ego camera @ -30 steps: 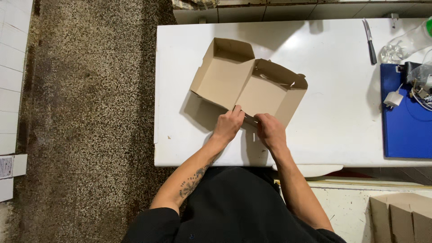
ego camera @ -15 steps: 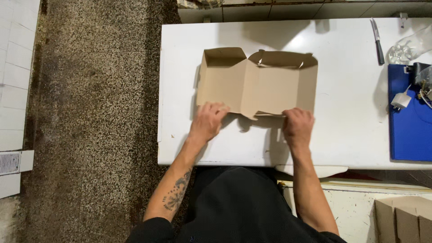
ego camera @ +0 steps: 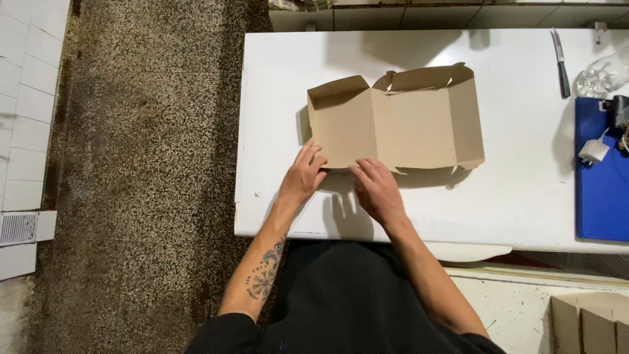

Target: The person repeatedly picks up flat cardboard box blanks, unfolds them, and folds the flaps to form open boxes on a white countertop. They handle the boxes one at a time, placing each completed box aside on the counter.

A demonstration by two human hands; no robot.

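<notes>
Left hand (ego camera: 303, 178) and right hand (ego camera: 378, 190) spread flat with loose fingers, fingertips pressing the near edge of the unfolded brown cardboard box (ego camera: 400, 121) lying mid white table (ego camera: 275, 98), knife (ego camera: 561, 62) and blue board (ego camera: 599, 190) well right of the box.

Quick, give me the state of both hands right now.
Left hand: open, fingertips on the near edge of the cardboard box blank.
Right hand: open, fingers pressing the same near edge, gripping nothing.
</notes>
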